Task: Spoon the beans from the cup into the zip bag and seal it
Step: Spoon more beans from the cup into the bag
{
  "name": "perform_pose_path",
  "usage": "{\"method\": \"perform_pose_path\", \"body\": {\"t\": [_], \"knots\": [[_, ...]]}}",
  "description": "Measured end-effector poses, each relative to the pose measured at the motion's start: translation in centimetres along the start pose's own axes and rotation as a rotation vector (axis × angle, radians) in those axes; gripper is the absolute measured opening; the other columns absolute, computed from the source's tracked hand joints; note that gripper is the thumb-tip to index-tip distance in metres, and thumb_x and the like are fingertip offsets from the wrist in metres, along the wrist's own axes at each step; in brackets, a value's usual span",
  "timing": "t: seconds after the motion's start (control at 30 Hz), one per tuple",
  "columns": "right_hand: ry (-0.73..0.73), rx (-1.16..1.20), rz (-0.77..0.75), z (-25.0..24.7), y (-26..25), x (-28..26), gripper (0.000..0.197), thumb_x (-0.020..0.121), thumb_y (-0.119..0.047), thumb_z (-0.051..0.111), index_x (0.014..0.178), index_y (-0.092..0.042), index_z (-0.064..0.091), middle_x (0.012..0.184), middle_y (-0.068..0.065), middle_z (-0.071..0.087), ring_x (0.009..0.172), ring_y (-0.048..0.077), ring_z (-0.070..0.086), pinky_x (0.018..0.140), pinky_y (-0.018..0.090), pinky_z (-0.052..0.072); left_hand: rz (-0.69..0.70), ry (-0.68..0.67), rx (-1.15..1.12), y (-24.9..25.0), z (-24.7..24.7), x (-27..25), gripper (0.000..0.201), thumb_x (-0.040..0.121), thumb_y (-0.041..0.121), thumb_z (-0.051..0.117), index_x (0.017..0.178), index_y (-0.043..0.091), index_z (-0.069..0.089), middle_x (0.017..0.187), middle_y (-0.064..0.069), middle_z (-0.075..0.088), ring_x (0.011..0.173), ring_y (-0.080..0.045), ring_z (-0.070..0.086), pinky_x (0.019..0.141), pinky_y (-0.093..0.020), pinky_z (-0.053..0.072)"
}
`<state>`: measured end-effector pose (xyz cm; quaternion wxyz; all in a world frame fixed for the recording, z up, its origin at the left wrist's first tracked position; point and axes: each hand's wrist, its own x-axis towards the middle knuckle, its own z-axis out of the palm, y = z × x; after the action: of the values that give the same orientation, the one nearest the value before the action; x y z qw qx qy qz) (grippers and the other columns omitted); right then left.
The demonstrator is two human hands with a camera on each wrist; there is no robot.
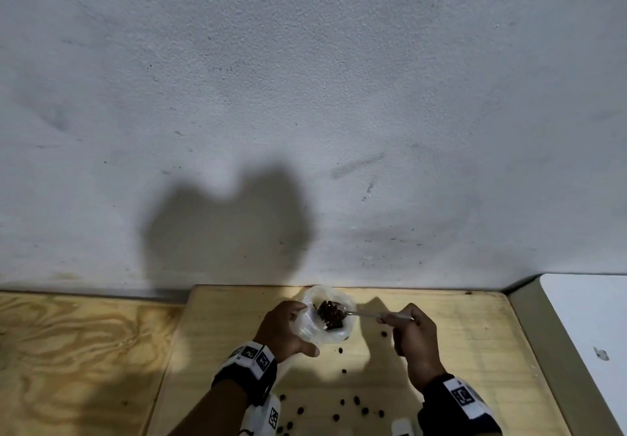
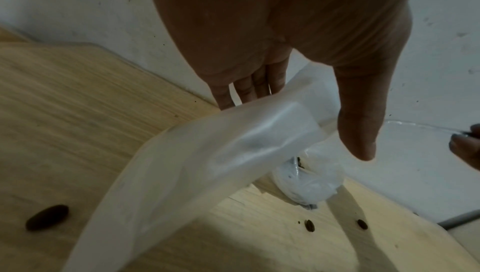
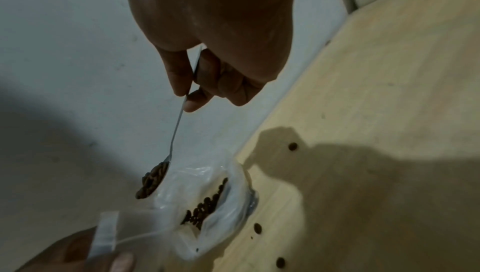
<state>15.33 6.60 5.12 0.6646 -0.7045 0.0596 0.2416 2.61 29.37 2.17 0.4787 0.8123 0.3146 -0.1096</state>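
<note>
Pale plywood tabletop [image 1: 458,350], dark brown beans [image 1: 356,400] scattered. Left hand [image 1: 283,328] gripping clear plastic zip bag [image 1: 314,328] open; right hand [image 1: 415,337] pinching slim metal spoon [image 1: 363,313], loaded, above bag mouth.

My left hand [image 1: 283,328] and right hand [image 1: 415,337] are bare. Each wrist carries a dark band [image 1: 246,379] ringed with white square tags printed with black coded markings [image 1: 463,396]. Dark sleeves cover both forearms. White camera housings sit beneath the wrists.
</note>
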Motion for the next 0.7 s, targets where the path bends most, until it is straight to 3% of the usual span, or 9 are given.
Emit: {"method": "perform_pose_path", "body": {"t": [0.1, 0.17, 0.23, 0.33, 0.43, 0.5, 0.57, 0.63, 0.7], "knots": [[-0.06, -0.135, -0.165, 0.8, -0.6, -0.3, 0.033, 0.081, 0.007, 0.07, 0.067, -0.005, 0.043, 0.064, 0.017, 0.052, 0.051, 0.014, 0.044, 0.051, 0.024, 0.038, -0.005, 0.006, -0.014, 0.2, 0.1, 0.1, 0.096, 0.044, 0.033, 0.096, 0.13, 0.027, 0.053, 0.126, 0.009, 0.054, 0.109, -0.007, 0.051, 0.084, -0.016, 0.041], [-0.115, -0.286, -0.272, 1.6, -1.0, -0.7, 0.039, 0.08, 0.003, 0.075, 0.064, -0.011, 0.042, 0.066, 0.005, 0.063, 0.06, 0.006, 0.056, 0.06, 0.022, 0.042, -0.016, 0.011, -0.032, 0.3, 0.1, 0.2, 0.094, 0.044, 0.033, 0.096, 0.128, 0.028, 0.055, 0.125, 0.01, 0.055, 0.109, -0.008, 0.053, 0.083, -0.017, 0.042], [-0.169, -0.387, -0.357, 2.3, -1.5, -1.0, 0.038, 0.081, 0.001, 0.076, 0.064, -0.016, 0.046, 0.072, -0.001, 0.071, 0.061, 0.0, 0.059, 0.059, 0.015, 0.04, -0.033, 0.017, -0.055, 0.2, 0.2, 0.3, 0.091, 0.043, 0.032, 0.097, 0.125, 0.029, 0.056, 0.124, 0.009, 0.056, 0.109, -0.009, 0.055, 0.08, -0.016, 0.043], [-0.134, -0.399, -0.429, 2.4, -2.3, -1.0, 0.037, 0.082, -0.001, 0.075, 0.065, -0.018, 0.048, 0.072, -0.005, 0.071, 0.056, 0.003, 0.055, 0.056, 0.019, 0.041, -0.058, 0.033, -0.087, 0.1, 0.2, 0.4, 0.09, 0.042, 0.03, 0.097, 0.122, 0.03, 0.057, 0.122, 0.007, 0.059, 0.106, -0.01, 0.057, 0.074, -0.014, 0.044], [0.032, -0.324, -0.425, 1.4, -1.9, 0.0, 0.033, 0.081, 0.004, 0.073, 0.066, -0.013, 0.049, 0.065, -0.003, 0.065, 0.058, 0.024, 0.056, 0.057, 0.029, 0.042, -0.074, 0.046, -0.095, 0.0, 0.2, 0.5, 0.093, 0.04, 0.033, 0.096, 0.124, 0.027, 0.058, 0.122, 0.006, 0.06, 0.104, -0.011, 0.059, 0.078, -0.019, 0.048], [0.087, -0.378, -0.425, 0.7, -0.8, 0.5, 0.037, 0.08, 0.005, 0.071, 0.065, -0.02, 0.048, 0.063, 0.0, 0.062, 0.055, 0.033, 0.055, 0.055, 0.03, 0.044, -0.075, 0.051, -0.093, 0.0, 0.2, 0.4, 0.096, 0.039, 0.037, 0.096, 0.126, 0.026, 0.058, 0.123, 0.007, 0.06, 0.104, -0.011, 0.059, 0.081, -0.021, 0.05], [0.085, -0.487, -0.437, 0.6, 0.7, 0.5, 0.041, 0.081, 0.0, 0.071, 0.065, -0.027, 0.044, 0.058, 0.001, 0.06, 0.044, 0.026, 0.049, 0.048, 0.031, 0.046, -0.069, 0.052, -0.085, 0.0, 0.3, 0.4, 0.096, 0.04, 0.037, 0.096, 0.127, 0.026, 0.057, 0.123, 0.008, 0.059, 0.105, -0.011, 0.058, 0.081, -0.02, 0.048], [0.084, -0.59, -0.449, 0.9, 2.2, 0.4, 0.039, 0.081, -0.006, 0.072, 0.068, -0.026, 0.042, 0.055, -0.002, 0.059, 0.037, 0.014, 0.039, 0.045, 0.028, 0.039, -0.062, 0.048, -0.076, 0.1, 0.5, 0.3, 0.094, 0.042, 0.035, 0.096, 0.127, 0.027, 0.056, 0.122, 0.009, 0.056, 0.106, -0.01, 0.056, 0.081, -0.019, 0.046], [0.083, -0.639, -0.448, 1.6, 3.5, 0.1, 0.037, 0.082, -0.01, 0.072, 0.069, -0.024, 0.04, 0.052, -0.002, 0.057, 0.038, 0.014, 0.039, 0.045, 0.027, 0.035, -0.049, 0.047, -0.062, 0.1, 0.7, 0.2, 0.092, 0.044, 0.034, 0.096, 0.126, 0.028, 0.055, 0.121, 0.011, 0.054, 0.107, -0.01, 0.054, 0.083, -0.019, 0.045]]}}
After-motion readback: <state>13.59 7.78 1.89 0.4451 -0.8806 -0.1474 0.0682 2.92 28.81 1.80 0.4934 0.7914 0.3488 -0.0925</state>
